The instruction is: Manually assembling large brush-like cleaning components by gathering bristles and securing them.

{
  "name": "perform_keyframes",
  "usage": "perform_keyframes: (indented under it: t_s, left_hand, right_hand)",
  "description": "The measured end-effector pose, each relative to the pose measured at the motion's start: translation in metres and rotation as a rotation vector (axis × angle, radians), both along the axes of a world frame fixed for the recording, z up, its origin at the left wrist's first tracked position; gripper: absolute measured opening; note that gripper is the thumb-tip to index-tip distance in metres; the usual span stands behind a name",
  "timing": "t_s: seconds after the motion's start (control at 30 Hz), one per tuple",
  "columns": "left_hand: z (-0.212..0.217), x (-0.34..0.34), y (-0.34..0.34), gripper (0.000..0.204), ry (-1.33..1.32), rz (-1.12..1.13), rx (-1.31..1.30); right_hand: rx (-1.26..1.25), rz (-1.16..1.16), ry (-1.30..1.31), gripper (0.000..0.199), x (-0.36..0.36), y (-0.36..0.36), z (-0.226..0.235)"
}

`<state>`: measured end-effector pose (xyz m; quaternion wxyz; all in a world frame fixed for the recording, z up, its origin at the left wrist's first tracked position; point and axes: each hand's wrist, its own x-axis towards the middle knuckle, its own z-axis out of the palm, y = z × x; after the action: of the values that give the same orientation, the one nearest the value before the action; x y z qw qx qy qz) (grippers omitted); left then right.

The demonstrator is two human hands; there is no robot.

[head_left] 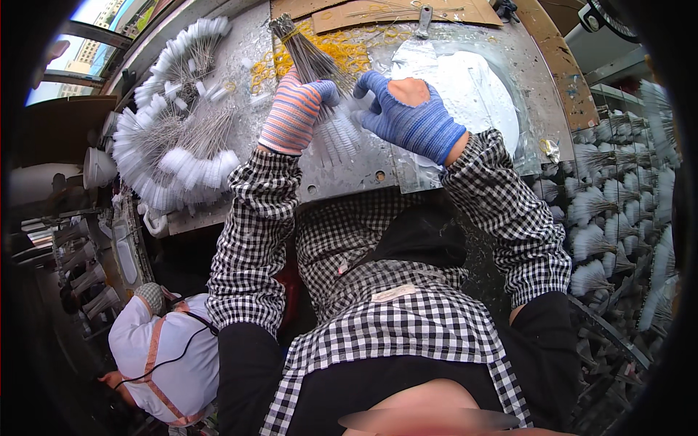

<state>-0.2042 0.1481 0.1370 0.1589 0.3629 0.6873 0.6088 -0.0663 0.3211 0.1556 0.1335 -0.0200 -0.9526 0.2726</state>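
Observation:
My left hand [294,109], in an orange-and-grey striped glove, is closed around a bundle of thin wire-stemmed brushes [314,62]. Their bare wire ends point up and away, with a yellow band [290,35] near the top. White bristles [339,136] hang below the grip, toward the table's near edge. My right hand [411,112], in a blue striped glove with a hole at the back, is just right of the bundle. Its thumb and forefinger are apart beside the wires; whether they touch them I cannot tell. Behind the bundle lies a pile of yellow rubber bands [349,52].
Several bunches of white-bristled brushes [171,134] cover the table's left side. White paste [472,94] spreads on a sheet at right, with a scraper [424,23] at its far edge. Cardboard [407,13] lies at the back. Brush racks [611,203] stand right; another person [167,356] is lower left.

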Motion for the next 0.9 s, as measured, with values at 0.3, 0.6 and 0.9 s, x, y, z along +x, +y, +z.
perform_keyframes:
  t_s: [0.3,0.6,0.9]
  left_hand:
    - [0.027,0.011,0.023,0.047,-0.517,0.157,-0.029]
    - [0.029,0.006,0.011,0.078,-0.523,-0.188,0.279]
    - [0.023,0.000,0.027,0.073,-0.574,-0.188,0.288]
  right_hand:
    - [-0.254,-0.068,-0.080,0.039,-0.006,0.009,0.008]
    - [-0.588,0.158,-0.147,0.026,-0.002,0.010,0.005]
    - [-0.286,0.084,-0.078,0.041,0.005,0.011,0.015]
